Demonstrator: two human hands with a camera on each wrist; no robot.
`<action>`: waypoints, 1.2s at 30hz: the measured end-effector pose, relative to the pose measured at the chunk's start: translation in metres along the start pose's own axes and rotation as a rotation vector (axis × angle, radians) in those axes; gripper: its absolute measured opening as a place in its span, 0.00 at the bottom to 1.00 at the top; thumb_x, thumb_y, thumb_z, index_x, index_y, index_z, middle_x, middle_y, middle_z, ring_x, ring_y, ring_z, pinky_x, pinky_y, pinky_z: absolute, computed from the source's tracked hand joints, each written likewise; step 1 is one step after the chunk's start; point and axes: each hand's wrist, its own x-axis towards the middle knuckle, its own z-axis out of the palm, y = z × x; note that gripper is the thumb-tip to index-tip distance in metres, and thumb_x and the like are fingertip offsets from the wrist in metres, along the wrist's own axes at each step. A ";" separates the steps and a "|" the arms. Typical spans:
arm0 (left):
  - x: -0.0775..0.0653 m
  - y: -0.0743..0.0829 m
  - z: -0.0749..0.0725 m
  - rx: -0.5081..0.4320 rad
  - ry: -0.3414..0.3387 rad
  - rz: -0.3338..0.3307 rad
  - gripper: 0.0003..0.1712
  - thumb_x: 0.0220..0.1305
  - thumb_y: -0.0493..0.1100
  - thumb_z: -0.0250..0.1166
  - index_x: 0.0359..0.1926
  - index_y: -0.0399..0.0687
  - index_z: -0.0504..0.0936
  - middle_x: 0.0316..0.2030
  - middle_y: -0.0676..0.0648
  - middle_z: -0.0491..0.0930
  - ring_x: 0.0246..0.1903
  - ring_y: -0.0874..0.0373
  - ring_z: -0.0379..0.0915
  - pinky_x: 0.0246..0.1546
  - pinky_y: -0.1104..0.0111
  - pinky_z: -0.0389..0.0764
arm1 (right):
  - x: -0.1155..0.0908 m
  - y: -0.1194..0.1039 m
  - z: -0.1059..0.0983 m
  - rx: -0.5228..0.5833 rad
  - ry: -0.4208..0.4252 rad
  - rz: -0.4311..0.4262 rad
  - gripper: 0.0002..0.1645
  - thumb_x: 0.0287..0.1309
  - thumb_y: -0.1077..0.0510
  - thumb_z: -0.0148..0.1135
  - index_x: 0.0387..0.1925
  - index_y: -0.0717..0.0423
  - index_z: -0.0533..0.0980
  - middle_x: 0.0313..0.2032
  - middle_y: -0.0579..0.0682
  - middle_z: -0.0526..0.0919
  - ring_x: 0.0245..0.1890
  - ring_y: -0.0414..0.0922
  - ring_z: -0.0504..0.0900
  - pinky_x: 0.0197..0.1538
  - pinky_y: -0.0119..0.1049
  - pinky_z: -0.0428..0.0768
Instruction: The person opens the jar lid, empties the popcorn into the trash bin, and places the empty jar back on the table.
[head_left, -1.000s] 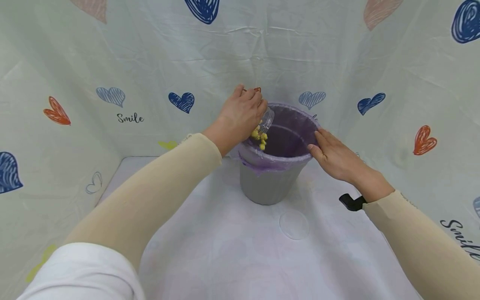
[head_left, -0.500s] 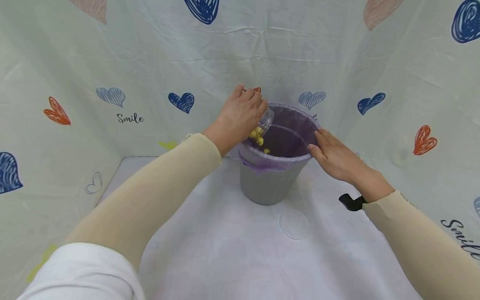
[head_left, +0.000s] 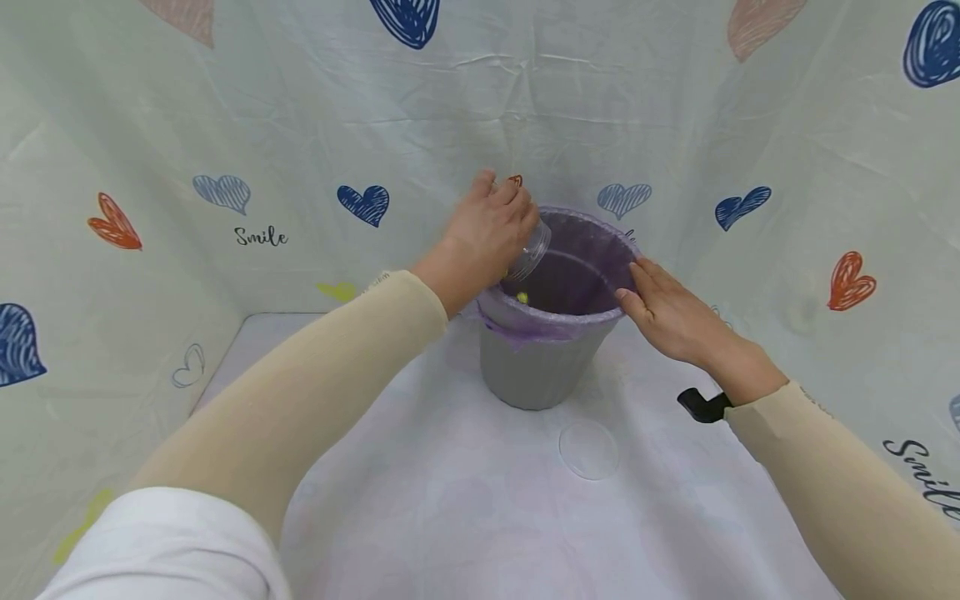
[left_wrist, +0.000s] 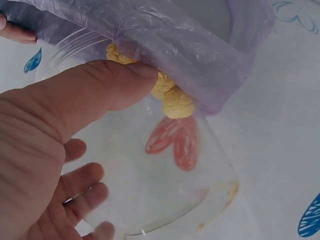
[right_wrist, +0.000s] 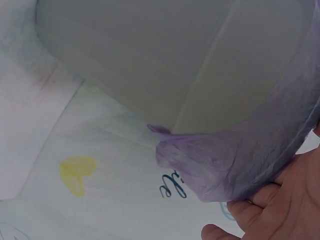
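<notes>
My left hand [head_left: 483, 237] grips a clear plastic jar [head_left: 536, 250], tilted mouth down over the bin's left rim. In the left wrist view my thumb lies across the jar, my other fingers are on its far side, and a few yellow popcorn-like pieces [left_wrist: 178, 103] sit near its mouth. One yellow piece [head_left: 522, 297] shows just inside the bin's opening. The grey bin [head_left: 532, 371] is lined with a purple plastic bag [head_left: 534, 327] folded over its rim. My right hand [head_left: 675, 321] rests against the bin's right rim, fingers extended along the bag.
A clear round lid [head_left: 588, 450] lies on the white-covered table [head_left: 465, 517] in front of the bin. Behind and at both sides hangs a pale sheet [head_left: 300, 100] printed with hearts. A black strap [head_left: 703, 406] is on the right wrist.
Yellow pieces have tumbled out of the jar into the bin, and fewer show at its mouth. My left hand has tipped and shifted slightly. The right hand has stayed put.
</notes>
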 end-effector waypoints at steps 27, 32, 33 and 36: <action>0.001 0.005 0.003 0.054 -0.011 0.045 0.40 0.76 0.43 0.62 0.81 0.48 0.56 0.77 0.41 0.61 0.79 0.43 0.52 0.83 0.44 0.42 | -0.001 0.000 0.000 0.008 0.003 -0.010 0.48 0.83 0.36 0.34 0.84 0.65 0.39 0.84 0.63 0.36 0.84 0.63 0.35 0.83 0.62 0.42; -0.003 0.001 0.005 0.033 0.036 0.026 0.38 0.75 0.44 0.63 0.80 0.48 0.58 0.76 0.41 0.62 0.80 0.42 0.51 0.83 0.45 0.43 | -0.001 0.000 0.000 0.007 0.006 -0.007 0.49 0.82 0.35 0.34 0.83 0.65 0.39 0.84 0.64 0.37 0.85 0.63 0.35 0.83 0.62 0.42; -0.003 0.000 0.006 0.030 0.046 0.027 0.37 0.77 0.44 0.62 0.80 0.47 0.59 0.77 0.40 0.62 0.80 0.42 0.51 0.83 0.45 0.44 | -0.001 0.001 0.000 0.006 0.007 -0.007 0.49 0.82 0.35 0.33 0.83 0.65 0.39 0.84 0.64 0.37 0.85 0.63 0.35 0.83 0.62 0.42; -0.006 -0.003 0.011 -0.009 0.085 0.007 0.35 0.79 0.42 0.59 0.80 0.46 0.59 0.79 0.39 0.60 0.80 0.42 0.51 0.82 0.43 0.46 | -0.001 0.000 0.001 0.011 0.007 -0.003 0.49 0.83 0.35 0.34 0.83 0.65 0.39 0.84 0.64 0.37 0.84 0.63 0.35 0.83 0.63 0.43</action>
